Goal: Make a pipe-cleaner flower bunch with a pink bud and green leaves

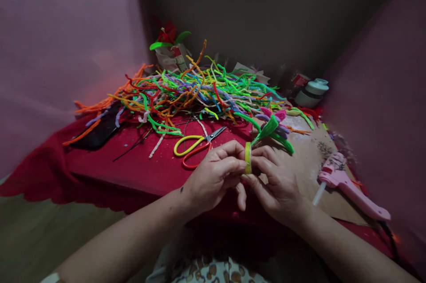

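Observation:
A small roll of yellow tape (248,159) stands on edge between my two hands, above the table's front edge. My left hand (216,176) is closed, its thumb and fingers pinching the roll from the left. Against the roll's right side, the bent fingers and thumb of my right hand (278,181) are pressed in. Just behind lies a pipe-cleaner flower (269,127) with pink and purple petals and green leaves. Its stem runs down toward the tape, and its lower end is hidden. Scissors (193,146) with one yellow and one red handle lie left of the roll, blades apart.
A large heap of coloured pipe cleaners (199,90) covers the back of the red cloth (109,170). A pink glue gun (353,192) rests on cardboard (301,163) at right. Behind are a pale green bottle (312,92) and a red flower (168,32). A black phone-like slab (96,134) lies left.

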